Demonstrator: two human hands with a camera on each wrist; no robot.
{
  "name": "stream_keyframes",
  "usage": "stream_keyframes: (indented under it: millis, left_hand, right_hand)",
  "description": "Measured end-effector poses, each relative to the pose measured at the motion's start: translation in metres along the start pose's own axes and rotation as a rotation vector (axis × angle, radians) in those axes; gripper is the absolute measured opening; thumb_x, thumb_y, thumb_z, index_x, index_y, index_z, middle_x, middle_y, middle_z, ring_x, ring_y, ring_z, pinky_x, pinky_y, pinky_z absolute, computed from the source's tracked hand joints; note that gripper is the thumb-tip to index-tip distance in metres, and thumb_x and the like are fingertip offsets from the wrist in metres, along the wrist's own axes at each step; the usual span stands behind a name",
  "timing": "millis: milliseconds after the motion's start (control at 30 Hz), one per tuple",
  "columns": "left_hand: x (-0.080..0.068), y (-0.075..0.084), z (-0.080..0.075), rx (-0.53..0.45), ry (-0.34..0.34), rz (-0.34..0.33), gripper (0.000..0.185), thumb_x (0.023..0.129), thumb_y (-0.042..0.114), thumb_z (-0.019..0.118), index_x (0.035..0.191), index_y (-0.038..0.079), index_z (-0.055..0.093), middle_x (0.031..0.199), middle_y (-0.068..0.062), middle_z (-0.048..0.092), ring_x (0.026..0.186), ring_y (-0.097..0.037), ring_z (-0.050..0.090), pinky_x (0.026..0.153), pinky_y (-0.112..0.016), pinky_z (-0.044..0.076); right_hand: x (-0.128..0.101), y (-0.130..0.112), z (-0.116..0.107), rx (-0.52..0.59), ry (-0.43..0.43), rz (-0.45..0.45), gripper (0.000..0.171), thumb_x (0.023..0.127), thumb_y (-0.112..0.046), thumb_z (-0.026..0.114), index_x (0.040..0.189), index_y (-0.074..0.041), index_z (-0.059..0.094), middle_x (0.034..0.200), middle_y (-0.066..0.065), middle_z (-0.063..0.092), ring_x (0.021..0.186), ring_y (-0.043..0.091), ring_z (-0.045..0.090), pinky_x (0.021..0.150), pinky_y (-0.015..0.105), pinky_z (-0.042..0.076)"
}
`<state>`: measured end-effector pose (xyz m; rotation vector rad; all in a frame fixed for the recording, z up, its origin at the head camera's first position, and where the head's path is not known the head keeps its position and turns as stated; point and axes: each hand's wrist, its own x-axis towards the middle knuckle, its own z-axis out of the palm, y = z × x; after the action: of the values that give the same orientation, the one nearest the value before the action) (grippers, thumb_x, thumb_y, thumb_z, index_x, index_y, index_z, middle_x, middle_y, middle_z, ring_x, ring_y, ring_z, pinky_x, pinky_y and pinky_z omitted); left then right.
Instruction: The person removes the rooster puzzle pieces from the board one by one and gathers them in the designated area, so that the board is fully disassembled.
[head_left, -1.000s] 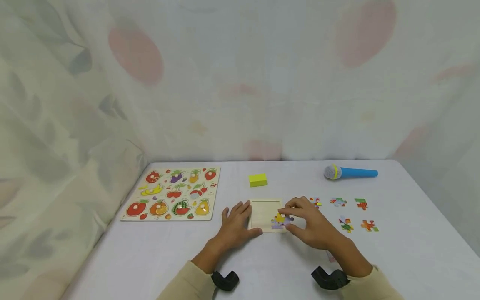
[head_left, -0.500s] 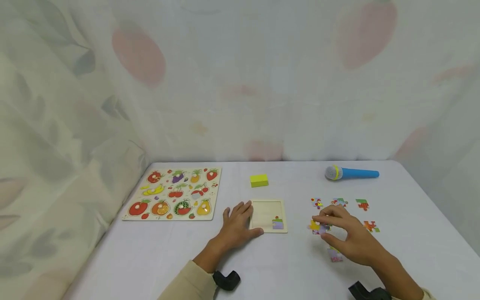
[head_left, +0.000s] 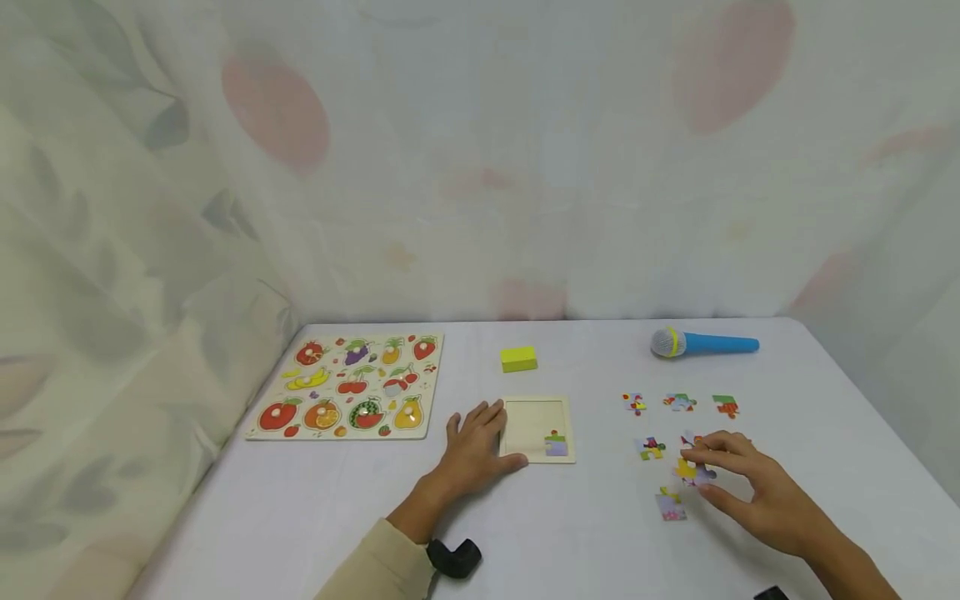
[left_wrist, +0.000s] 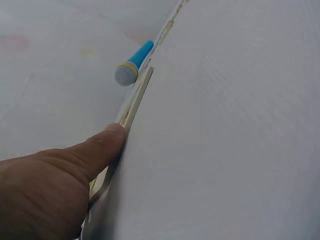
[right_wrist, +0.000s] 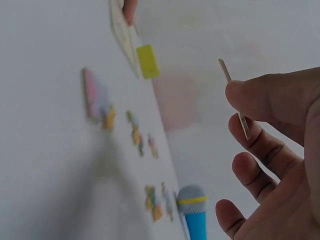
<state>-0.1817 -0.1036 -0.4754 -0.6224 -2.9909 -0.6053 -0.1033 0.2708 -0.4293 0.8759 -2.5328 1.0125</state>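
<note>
My left hand [head_left: 472,454] rests against a small square wooden puzzle tray [head_left: 525,457], its fingers along the left side and its thumb at the front edge. One jigsaw piece [head_left: 556,445], green and lilac, lies in the tray's front right corner. To the right, my right hand [head_left: 765,496] pinches a yellow and lilac jigsaw piece [head_left: 686,471] between thumb and index finger, above the table. In the right wrist view that held piece [right_wrist: 223,68] appears edge-on. Below it in the head view lies a lilac piece [head_left: 671,507]; the held piece and hand partly cover others.
Loose jigsaw pieces lie near the right hand, among them a red and green one [head_left: 725,406] and a multicoloured one [head_left: 651,448]. Behind them is a blue toy microphone [head_left: 720,343]. A yellow block [head_left: 519,359] sits behind the tray, and a fruit peg board [head_left: 337,425] lies left.
The right hand has carried the yellow and lilac jigsaw piece away from the tray, rightwards over the loose pieces. The left hand has stayed at the tray.
</note>
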Motion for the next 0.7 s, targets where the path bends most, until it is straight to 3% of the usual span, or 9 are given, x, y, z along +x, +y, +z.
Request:
stream_keyframes:
  millis: [133,300,500,700]
  left_hand:
    - [0.001,-0.001,0.001,-0.001,0.002,0.006,0.088,0.068,0.068,0.048,0.132,0.009,0.038,0.139,-0.001,0.027,0.127,-0.022,0.017,0.093,-0.055,0.005]
    - [0.001,0.000,0.000,-0.001,-0.005,0.000,0.087,0.069,0.067,0.050,0.132,0.008,0.037,0.139,-0.001,0.027,0.126,-0.023,0.018,0.093,-0.055,0.005]
    - [-0.001,0.002,-0.002,-0.016,-0.013,-0.006,0.086,0.069,0.064,0.053,0.132,0.008,0.037,0.138,-0.002,0.027,0.126,-0.023,0.018,0.093,-0.055,0.005]
    - [-0.001,0.001,-0.001,-0.021,-0.004,-0.003,0.086,0.069,0.065,0.053,0.132,0.008,0.037,0.138,-0.002,0.027,0.127,-0.023,0.017,0.093,-0.055,0.005]
  right_hand:
    - [-0.015,0.011,-0.002,-0.027,-0.031,0.062,0.042,0.070,-0.007,0.071,0.109,-0.017,0.061,0.104,-0.006,0.048,0.105,0.005,0.037,0.090,0.013,0.023]
    - [-0.027,0.021,-0.002,-0.030,-0.023,0.062,0.044,0.066,-0.004,0.073,0.107,-0.015,0.062,0.104,-0.005,0.048,0.117,0.005,0.028,0.093,0.010,0.015]
    - [-0.034,0.029,0.002,-0.041,-0.029,0.068,0.045,0.065,-0.002,0.073,0.106,-0.015,0.062,0.104,-0.005,0.048,0.099,0.004,0.038,0.085,0.007,0.021]
    - [-0.038,0.035,0.009,-0.065,-0.037,0.114,0.046,0.064,-0.004,0.074,0.106,-0.018,0.062,0.100,-0.008,0.050,0.095,0.002,0.039,0.082,0.007,0.020]
